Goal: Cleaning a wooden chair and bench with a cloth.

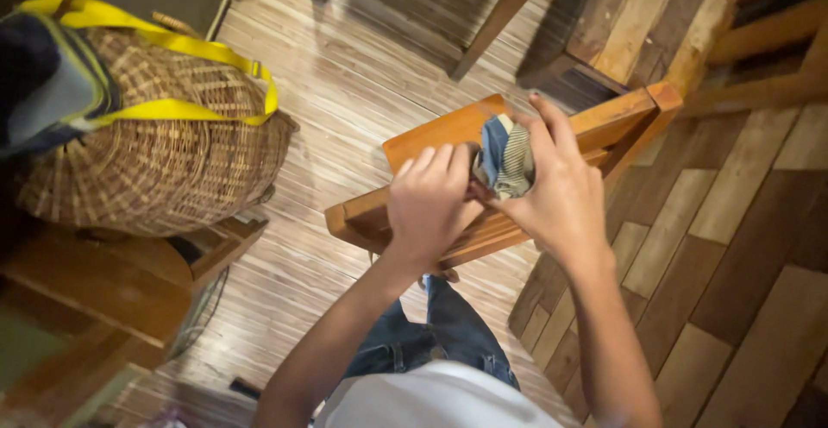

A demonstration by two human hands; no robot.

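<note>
My right hand [561,191] grips a small bundle of cloth [504,160], blue with a striped grey part, held over a wooden chair [431,139]. My left hand [429,204] is curled right beside it, its fingers touching the lower edge of the cloth and resting on the chair's wooden slats. Both hands hide much of the chair's frame. The chair's top rail [634,109] sticks out to the right of my right hand.
A woven wicker basket [164,160] with yellow straps and a grey-blue bag on it sits on a wooden stand at the left. Table legs [492,22] stand at the top. A wood-panelled wall [733,247] runs down the right side. Light plank floor lies between.
</note>
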